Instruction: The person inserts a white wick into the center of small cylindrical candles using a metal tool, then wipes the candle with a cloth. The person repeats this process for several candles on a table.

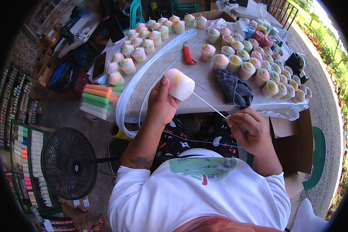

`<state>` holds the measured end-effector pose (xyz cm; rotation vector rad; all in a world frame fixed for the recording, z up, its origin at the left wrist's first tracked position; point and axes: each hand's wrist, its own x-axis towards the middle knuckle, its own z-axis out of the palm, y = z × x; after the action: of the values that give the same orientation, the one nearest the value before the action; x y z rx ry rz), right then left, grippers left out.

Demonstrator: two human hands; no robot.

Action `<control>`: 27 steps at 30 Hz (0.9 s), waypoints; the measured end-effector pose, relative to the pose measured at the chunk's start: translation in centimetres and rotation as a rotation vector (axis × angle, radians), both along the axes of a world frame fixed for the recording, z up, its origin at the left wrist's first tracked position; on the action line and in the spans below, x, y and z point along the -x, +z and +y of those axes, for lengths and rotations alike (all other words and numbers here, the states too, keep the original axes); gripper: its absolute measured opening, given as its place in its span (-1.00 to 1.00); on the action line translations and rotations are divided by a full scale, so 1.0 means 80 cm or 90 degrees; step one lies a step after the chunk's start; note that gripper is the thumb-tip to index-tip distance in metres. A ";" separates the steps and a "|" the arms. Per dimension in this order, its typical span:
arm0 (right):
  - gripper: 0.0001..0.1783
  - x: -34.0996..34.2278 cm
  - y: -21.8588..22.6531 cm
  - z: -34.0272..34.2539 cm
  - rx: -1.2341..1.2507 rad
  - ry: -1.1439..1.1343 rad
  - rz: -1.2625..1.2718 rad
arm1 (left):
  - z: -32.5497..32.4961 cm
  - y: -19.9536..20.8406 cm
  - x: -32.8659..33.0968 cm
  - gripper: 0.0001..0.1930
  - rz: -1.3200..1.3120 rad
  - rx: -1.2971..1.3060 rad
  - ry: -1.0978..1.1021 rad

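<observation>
My left hand (162,103) is closed round a small white cup-shaped candle (181,86) with faint pink and yellow patches, tilted on its side over the table's near edge. A white wick cord (207,103) comes out of the candle's end facing right. It stretches taut to my right hand (250,129), whose thumb and fingertips pinch it. A thin stretch of cord also crosses above my lap. Left of the candle, a long looped bundle of white wick cord (132,87) hangs over the table edge. A red-handled cutter (188,54) lies beyond the candle.
Rows of multicoloured candles stand on the table (164,58) at the left (138,55) and right (246,71). A dark grey cloth (234,87) lies near the right front. Orange, green and white sticks (96,98) sit at the left corner. A black fan (69,167) stands left; an open carton (294,143) right.
</observation>
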<state>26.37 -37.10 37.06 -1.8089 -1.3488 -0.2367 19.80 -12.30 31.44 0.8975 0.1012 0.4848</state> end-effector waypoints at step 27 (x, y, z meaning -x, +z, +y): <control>-0.84 -0.015 -0.012 0.039 -0.044 -0.038 -0.087 | -0.041 0.020 0.000 -0.44 -0.097 -0.025 -0.025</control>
<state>27.56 -33.96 36.13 -1.8042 -1.3641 -0.4401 19.81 -15.62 33.01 0.8969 -0.0655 0.5192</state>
